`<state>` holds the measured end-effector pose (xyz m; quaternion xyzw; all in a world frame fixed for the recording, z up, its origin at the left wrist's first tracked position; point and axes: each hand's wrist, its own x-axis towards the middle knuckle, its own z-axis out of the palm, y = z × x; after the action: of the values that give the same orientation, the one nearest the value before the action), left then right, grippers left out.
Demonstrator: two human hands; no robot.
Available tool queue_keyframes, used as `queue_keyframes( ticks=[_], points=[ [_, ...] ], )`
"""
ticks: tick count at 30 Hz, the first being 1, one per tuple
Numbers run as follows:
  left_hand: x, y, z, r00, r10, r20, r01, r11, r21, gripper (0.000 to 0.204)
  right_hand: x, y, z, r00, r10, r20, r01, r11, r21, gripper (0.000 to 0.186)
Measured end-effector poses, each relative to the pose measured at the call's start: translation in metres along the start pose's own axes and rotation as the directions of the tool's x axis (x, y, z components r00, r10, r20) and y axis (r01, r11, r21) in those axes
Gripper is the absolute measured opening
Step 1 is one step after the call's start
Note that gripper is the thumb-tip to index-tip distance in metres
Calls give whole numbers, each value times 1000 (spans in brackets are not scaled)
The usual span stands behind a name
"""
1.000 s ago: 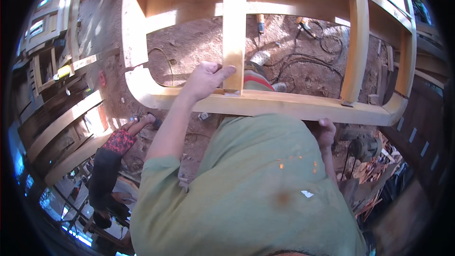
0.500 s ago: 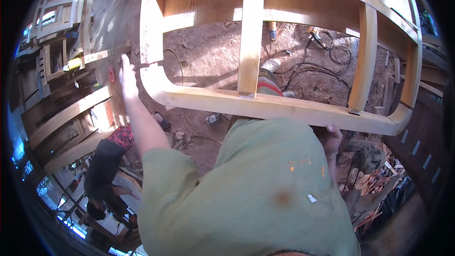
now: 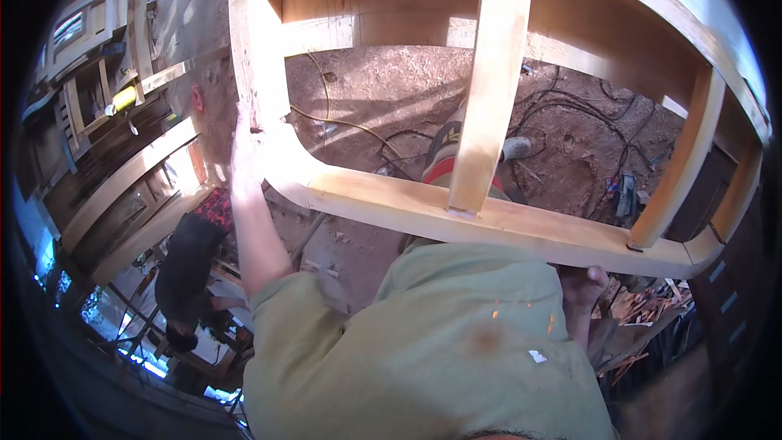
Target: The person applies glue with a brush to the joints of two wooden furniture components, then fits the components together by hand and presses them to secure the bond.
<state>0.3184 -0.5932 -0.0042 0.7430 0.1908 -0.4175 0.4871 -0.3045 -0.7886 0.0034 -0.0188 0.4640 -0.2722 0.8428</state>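
A large pale wooden frame (image 3: pixel 391 195), with rounded corners and crosspieces, stands in front of my body, its near rail against my green shirt. My left hand (image 3: pixel 245 151) presses on the outer left side of the frame near the rounded corner. Bright light washes out its fingers, which seem to lie along and around the edge. Under the right part of the near rail is my right hand (image 3: pixel 585 285), its fingers curled closed against the rail. Part of that hand is hidden by the wood. My foot (image 3: pixel 444 147) shows through the opening.
Dark cables (image 3: pixel 570 110) lie on the dirt floor beyond the rail. Wood scraps (image 3: pixel 639 310) are heaped at the right. Wooden furniture parts (image 3: pixel 130 187) are stacked at the left. A person in dark clothes (image 3: pixel 187 269) bends over at the lower left.
My left hand, earlier stretched out beside the frame, now touches its left side. The frame has shifted right and lower in view; my right hand stays at the near rail.
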Motion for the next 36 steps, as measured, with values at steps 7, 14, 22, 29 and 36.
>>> queue_keyframes(
  ticks=[7,14,22,29,36],
  points=[
    [16,-9,-36,988,38,149,-33,999,-32,58,-4,8,-4,989,-130,-76,135,989,64,56],
    [-3,-5,-24,930,82,359,22,960,-278,60,9,31,8,941,-280,-192,311,938,156,61],
    [13,1,-18,901,108,421,16,960,-280,51,43,67,31,762,-570,-306,625,771,122,67],
    [10,-5,-17,913,120,390,-23,970,-244,47,24,145,55,845,-485,-226,531,810,248,57],
    [20,2,-6,894,147,423,-12,952,-306,37,31,263,132,993,-105,-62,121,899,420,61]
  ],
)
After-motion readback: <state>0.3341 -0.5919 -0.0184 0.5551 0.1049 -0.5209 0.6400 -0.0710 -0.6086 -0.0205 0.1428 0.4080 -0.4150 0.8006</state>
